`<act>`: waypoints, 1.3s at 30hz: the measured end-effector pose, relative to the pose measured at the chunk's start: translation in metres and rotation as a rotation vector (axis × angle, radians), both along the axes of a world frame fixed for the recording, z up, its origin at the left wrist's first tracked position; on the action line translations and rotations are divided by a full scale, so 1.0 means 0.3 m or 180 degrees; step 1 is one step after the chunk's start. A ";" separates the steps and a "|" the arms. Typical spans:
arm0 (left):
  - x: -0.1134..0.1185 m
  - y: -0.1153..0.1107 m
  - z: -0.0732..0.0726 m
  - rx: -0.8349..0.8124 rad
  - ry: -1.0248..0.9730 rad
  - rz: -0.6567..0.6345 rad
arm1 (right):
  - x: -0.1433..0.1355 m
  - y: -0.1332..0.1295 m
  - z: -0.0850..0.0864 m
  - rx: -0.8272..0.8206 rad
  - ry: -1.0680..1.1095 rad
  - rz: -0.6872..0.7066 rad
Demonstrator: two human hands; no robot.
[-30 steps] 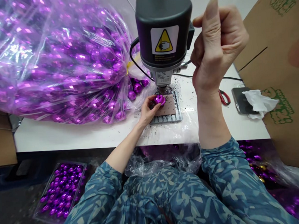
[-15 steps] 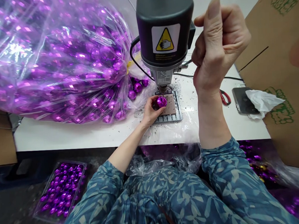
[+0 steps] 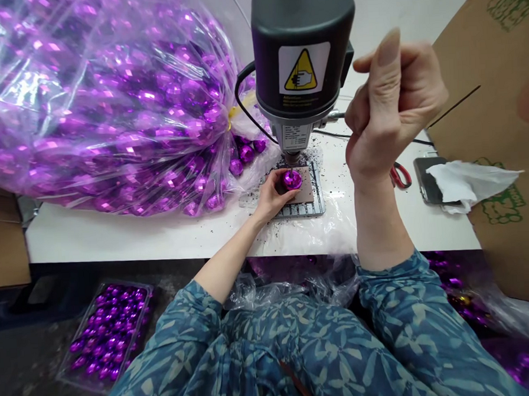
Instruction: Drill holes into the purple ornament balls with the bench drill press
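Note:
Between the thumb and fingers of my left hand (image 3: 274, 196) is a shiny purple faceted ball (image 3: 292, 179), held on a brown board (image 3: 307, 191) over the slotted metal base (image 3: 317, 209). Right above the ball is the lower end of a small drill press (image 3: 304, 48), dark with a yellow warning label. My right hand (image 3: 390, 100) is raised at the machine's right side. Its fingers are wrapped round the end of the drill press's lever (image 3: 337, 115), most of which the hand hides.
A big clear bag (image 3: 110, 123) of purple balls fills the left of the table (image 3: 160, 236). Red-handled scissors (image 3: 400, 176), a phone (image 3: 424, 183) with white tissue (image 3: 461, 182), and a cardboard box (image 3: 501, 150) are at right. A tray (image 3: 107, 333) of balls stands low left.
My right hand has come down somewhat, pulling the lever lower. The drill's lower end meets the top of the ball more closely. My left hand keeps the ball; the whole view has shifted slightly.

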State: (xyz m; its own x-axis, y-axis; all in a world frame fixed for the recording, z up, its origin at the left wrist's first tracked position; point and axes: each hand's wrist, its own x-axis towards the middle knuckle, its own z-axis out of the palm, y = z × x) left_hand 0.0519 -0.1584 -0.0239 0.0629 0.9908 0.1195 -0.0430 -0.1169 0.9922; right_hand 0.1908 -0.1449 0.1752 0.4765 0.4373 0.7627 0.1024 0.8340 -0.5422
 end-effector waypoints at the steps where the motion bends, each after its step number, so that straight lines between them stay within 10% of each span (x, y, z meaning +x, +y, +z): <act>1: -0.001 -0.001 0.003 0.0020 0.0031 -0.0027 | -0.002 -0.010 -0.008 -0.0003 0.0030 0.0003; 28: -0.022 0.028 -0.078 0.0636 0.0430 -0.0203 | 0.066 0.017 -0.288 0.0959 -0.0332 0.0035; 39: 0.004 0.018 -0.046 0.0491 0.0676 0.0238 | -0.002 0.059 0.062 -0.0001 0.0437 0.0210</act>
